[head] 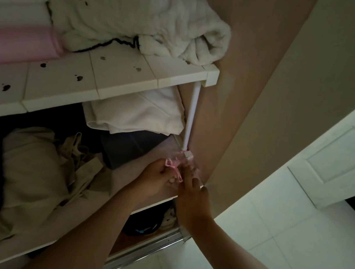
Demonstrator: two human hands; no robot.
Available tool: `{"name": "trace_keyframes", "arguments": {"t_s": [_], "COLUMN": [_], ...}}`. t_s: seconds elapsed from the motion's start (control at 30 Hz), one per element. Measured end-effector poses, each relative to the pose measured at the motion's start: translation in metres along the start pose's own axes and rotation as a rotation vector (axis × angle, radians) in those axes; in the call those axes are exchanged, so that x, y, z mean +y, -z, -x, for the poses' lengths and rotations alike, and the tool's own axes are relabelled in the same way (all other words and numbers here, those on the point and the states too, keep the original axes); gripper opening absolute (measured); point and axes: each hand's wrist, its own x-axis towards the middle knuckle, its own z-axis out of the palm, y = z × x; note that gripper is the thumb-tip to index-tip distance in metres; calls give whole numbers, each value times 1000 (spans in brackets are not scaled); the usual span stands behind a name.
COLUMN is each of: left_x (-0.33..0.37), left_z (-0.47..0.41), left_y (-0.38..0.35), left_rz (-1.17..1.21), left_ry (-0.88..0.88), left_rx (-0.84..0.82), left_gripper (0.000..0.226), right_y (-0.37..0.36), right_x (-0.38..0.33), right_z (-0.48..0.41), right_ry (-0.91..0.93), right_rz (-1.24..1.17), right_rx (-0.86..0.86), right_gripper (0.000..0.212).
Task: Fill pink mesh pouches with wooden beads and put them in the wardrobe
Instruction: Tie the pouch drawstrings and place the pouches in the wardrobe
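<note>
A pink mesh pouch (185,161) with a pink drawstring bow lies at the right end of a wardrobe shelf (119,178), against the foot of a white support post (191,118). My left hand (156,178) pinches the bow and the pouch's neck. My right hand (190,194) presses its fingers on the pouch from the right. The beads inside are hard to make out in the dim light.
Beige clothing (38,182) and folded white and dark garments (135,114) fill the same shelf. Above, a white slatted shelf (102,77) carries a cream blanket (133,8) and a pink roll (15,43). The brown wardrobe side wall (246,98) stands right; white tiled floor and a door beyond.
</note>
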Motion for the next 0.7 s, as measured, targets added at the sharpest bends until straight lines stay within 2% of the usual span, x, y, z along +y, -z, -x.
{"name": "trace_keyframes", "arguments": {"t_s": [0.17, 0.3, 0.43, 0.53, 0.63, 0.7], "left_x": [-3, 13, 19, 33, 56, 76], "left_z": [-5, 1, 19, 44, 68, 86], "left_y": [-2, 5, 16, 20, 16, 13], "left_rz": [-8, 10, -104, -59, -25, -10], "left_ry": [-25, -39, -87, -77, -141, -191], "left_rx": [32, -3, 136, 163, 189, 226], "left_gripper": [18, 17, 20, 7, 10, 11], "right_y": [-4, 5, 24, 53, 91, 116], "right_x": [0, -3, 1, 3, 3, 2], "right_z": [1, -1, 2, 6, 15, 22], "right_ry": [-8, -24, -50, -79, -42, 3], "right_rz": [-6, -191, -540, -777, -1000, -1095], "right_rx": [-47, 3, -3, -20, -53, 7], "right_gripper": [76, 72, 79, 60, 28, 18]}}
